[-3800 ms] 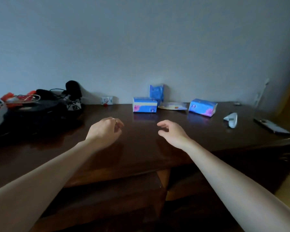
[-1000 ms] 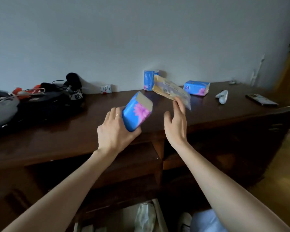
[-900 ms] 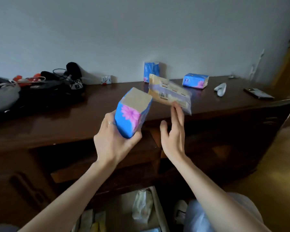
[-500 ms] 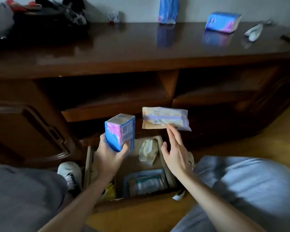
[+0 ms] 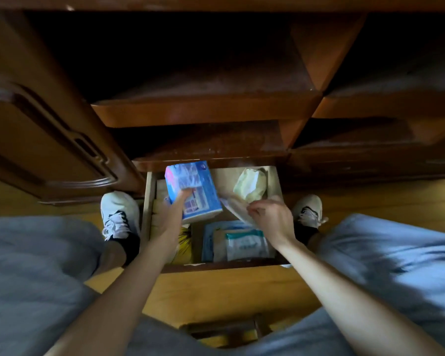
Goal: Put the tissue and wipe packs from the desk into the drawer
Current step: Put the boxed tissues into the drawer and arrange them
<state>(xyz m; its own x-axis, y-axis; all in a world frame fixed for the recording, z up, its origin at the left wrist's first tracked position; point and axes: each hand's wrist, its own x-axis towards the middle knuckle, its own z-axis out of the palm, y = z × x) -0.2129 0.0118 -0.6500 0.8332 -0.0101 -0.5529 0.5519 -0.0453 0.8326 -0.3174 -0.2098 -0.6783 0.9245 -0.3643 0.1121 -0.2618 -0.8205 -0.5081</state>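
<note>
Tissue pack (image 5: pixel 193 191), blue with printed panels, is gripped by the left hand (image 5: pixel 168 214) over the open drawer (image 5: pixel 147 201), at roughly 11 o'clock within the drawer opening. The left hand's fingers (image 5: pixel 184 195) curl up over the near face of the pack, closed firmly around it; the thumb is not visible. The pack is tilted, its far end raised toward the cabinet front. The left forearm enters from 7 o'clock and runs straight to the drawer, wrist in line with the forearm. The right hand (image 5: pixel 271 219) pinches a flat beige wipe pack (image 5: pixel 235 208) between curled fingertips and thumb, a narrow grip, knuckles up. The wipe pack slants from the hand toward 10 o'clock, and its far corner lies just beside the tissue pack; whether they touch cannot be determined. The right forearm enters from 4 o'clock, with the wrist bent slightly inward. Inside the drawer, a crumpled pale yellow-green packet (image 5: pixel 249 187) lies at 1 o'clock, a white pack with a teal band (image 5: pixel 246 244) rests on a blue-edged item at 5 o'clock, and a yellow item (image 5: pixel 185 244) sits at 7 o'clock, partly hidden by the left wrist. White shoes flank the drawer, one at 9 o'clock (image 5: pixel 118 214) and one at 3 o'clock (image 5: pixel 308 210). Grey trouser legs (image 5: pixel 36 265) fill both lower corners.
</note>
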